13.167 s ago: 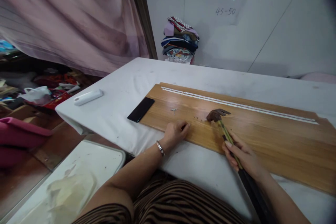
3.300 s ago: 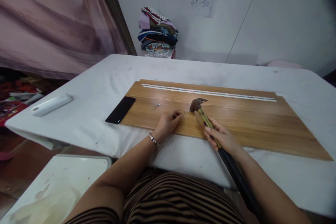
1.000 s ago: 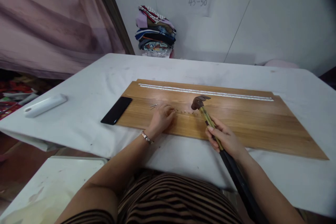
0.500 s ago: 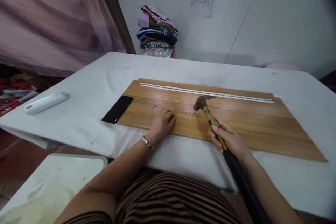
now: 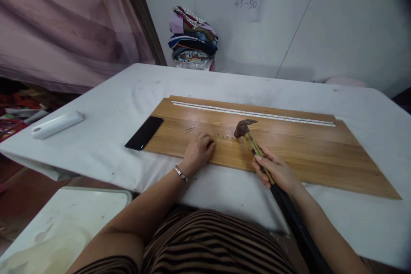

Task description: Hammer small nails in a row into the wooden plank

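My right hand (image 5: 272, 167) is wrapped round the handle of a claw hammer (image 5: 244, 130), its rusty head tilted above the wooden board (image 5: 308, 150). The handle is yellowish near the head and black lower down. My left hand (image 5: 199, 150), with a bracelet on the wrist, rests on the board near its front edge. Its fingers are curled in, and anything between them is hidden. A row of several small nail heads (image 5: 223, 136) runs along the board between my left hand and the hammer head. A few loose nails (image 5: 190, 129) lie just beyond my left hand.
A black phone (image 5: 144, 133) lies across the board's left end. Two white measuring strips (image 5: 253, 114) run along its far side. On the white-covered table (image 5: 109, 94) lies a white oblong object (image 5: 58, 124). Folded clothes (image 5: 193, 38) are stacked by the wall. A white stool (image 5: 93, 199) stands lower left.
The hammer and my right hand have shifted slightly left and down, towards the row of nail heads. My left hand has stayed in place on the board.
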The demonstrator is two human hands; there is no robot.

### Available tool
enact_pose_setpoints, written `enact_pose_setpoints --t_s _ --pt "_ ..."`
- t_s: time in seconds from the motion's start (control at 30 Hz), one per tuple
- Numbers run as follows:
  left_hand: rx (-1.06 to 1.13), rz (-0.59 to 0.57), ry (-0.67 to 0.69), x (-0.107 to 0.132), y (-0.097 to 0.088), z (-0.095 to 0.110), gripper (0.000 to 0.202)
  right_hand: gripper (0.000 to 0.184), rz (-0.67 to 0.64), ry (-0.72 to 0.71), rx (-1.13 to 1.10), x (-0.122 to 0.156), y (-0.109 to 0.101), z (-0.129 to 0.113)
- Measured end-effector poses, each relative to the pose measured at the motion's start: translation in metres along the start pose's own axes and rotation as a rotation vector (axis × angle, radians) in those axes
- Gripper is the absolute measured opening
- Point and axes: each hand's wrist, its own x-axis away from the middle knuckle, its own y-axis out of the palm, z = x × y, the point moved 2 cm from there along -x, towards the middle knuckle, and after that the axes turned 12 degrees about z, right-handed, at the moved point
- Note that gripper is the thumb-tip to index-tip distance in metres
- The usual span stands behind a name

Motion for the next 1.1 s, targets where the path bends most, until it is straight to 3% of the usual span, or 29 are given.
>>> enact_pose_setpoints --t_s 1.1 --pt "0.004 0.012 0.007 0.0014 0.0013 -0.0024 0.013 0.070 -0.002 -0.055 0.026 0.0022 0.0019 0.0001"
